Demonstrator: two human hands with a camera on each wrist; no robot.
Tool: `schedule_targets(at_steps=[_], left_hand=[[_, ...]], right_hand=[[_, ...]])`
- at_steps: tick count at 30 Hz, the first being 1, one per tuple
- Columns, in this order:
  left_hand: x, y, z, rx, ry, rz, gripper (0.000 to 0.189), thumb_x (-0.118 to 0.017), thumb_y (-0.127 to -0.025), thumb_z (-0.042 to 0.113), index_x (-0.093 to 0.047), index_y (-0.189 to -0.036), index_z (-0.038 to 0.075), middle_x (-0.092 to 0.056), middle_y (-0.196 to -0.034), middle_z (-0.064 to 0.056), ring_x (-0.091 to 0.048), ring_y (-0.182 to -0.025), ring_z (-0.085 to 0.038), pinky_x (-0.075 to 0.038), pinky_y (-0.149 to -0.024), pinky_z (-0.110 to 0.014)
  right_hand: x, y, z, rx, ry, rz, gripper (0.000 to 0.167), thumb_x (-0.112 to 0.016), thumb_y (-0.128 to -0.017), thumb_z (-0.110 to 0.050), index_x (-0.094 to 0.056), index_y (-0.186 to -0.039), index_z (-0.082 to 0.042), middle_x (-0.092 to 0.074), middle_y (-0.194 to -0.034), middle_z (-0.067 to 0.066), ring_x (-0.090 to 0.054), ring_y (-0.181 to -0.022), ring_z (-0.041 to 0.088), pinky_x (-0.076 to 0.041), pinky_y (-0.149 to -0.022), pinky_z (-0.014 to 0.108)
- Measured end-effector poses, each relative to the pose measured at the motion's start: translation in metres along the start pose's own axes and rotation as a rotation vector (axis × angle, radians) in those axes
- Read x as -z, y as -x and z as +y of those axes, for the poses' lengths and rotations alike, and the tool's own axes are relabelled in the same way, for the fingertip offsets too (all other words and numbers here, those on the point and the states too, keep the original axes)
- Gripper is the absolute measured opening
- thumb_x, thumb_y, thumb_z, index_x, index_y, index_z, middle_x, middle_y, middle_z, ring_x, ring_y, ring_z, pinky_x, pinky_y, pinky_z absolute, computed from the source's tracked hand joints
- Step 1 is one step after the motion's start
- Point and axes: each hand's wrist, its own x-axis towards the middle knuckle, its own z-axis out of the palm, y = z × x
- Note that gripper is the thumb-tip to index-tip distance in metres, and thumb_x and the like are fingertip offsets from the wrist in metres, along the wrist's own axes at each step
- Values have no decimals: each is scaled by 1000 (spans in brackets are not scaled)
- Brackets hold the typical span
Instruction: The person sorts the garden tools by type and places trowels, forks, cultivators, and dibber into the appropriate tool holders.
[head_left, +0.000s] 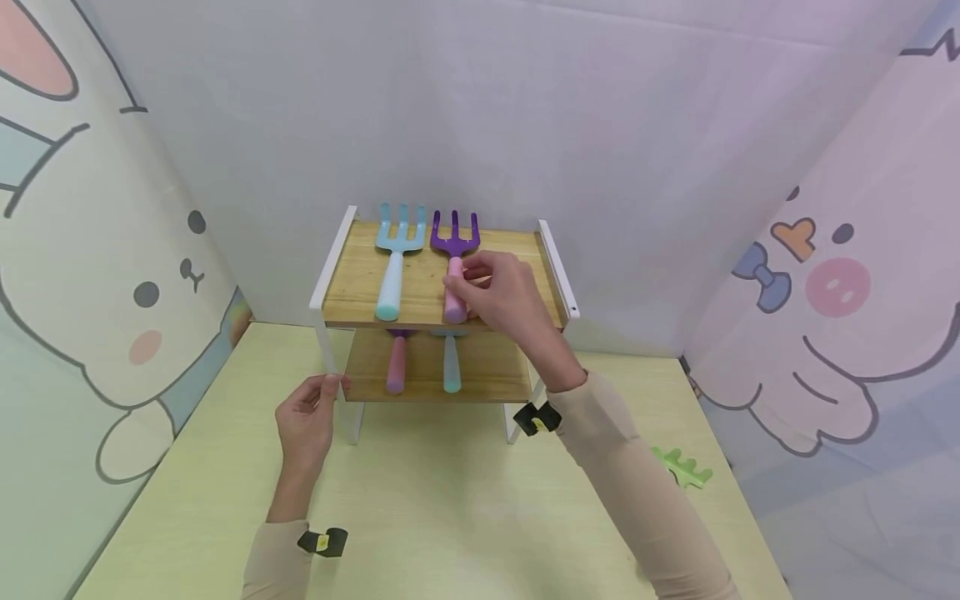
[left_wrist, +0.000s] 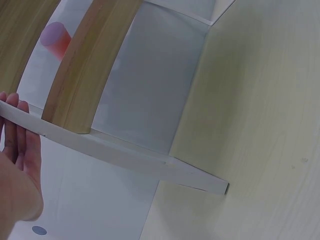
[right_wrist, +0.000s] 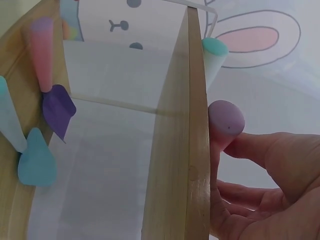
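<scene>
On the upper board of a two-tier wooden rack (head_left: 356, 287) lie two garden hand forks, tines toward the back wall. My right hand (head_left: 506, 292) pinches the pink handle of the purple hand fork (head_left: 455, 244) between thumb and fingers. To its left lies the light-blue hand fork (head_left: 394, 271), untouched. My left hand (head_left: 306, 421) holds the rack's white left leg (left_wrist: 107, 150), fingers behind it. On the lower board are a purple trowel (right_wrist: 57, 107) with a pink handle and a blue trowel (right_wrist: 37, 160); the upper board mostly hides their blades in the head view.
A green toothed tool (head_left: 682, 468) lies on the pale table (head_left: 420, 517) at the right, partly behind my right sleeve. Cloth walls with cartoon animals (head_left: 840, 287) stand at the back and both sides. White side rails (head_left: 558, 267) edge the upper board.
</scene>
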Motion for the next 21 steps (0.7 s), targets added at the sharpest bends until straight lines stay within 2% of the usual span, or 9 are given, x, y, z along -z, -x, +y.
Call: schedule_targets(at_steps=[5, 13, 18, 21], left_hand=[[0, 0, 0, 9, -4, 4, 20, -62, -102, 1, -68, -94, -17, -77, -85, 5, -73, -86, -6, -52, -85, -18], [0, 0, 0, 31, -14, 14, 20, -63, -101, 1, -68, -95, -17, -77, -85, 4, -73, -85, -5, -52, -84, -16], [-1, 0, 4, 42, -24, 23, 19, -62, -101, -1, -68, -95, -18, -77, -84, 5, -73, -84, -4, -52, -83, -16], [-3, 2, 15, 32, -19, 12, 20, -61, -101, -1, -66, -94, -19, -77, -84, 2, -73, -84, -4, -51, -83, -15]], right_hand=[[-1, -1, 1, 11, -9, 3, 27, -71, -98, -21, -73, -119, -2, -75, -115, 12, -74, -101, 23, -60, -81, 32], [-1, 1, 2, -13, -47, 7, 27, -69, -100, -21, -72, -121, -4, -74, -116, 12, -74, -97, 22, -60, -71, 29], [-1, 5, 3, -5, -37, 19, 31, -69, -100, -23, -70, -124, -3, -73, -117, 13, -74, -99, 24, -60, -76, 32], [0, 8, 3, 0, -30, 29, 35, -70, -100, -24, -68, -128, -4, -72, -119, 13, -73, -99, 25, -60, -78, 34]])
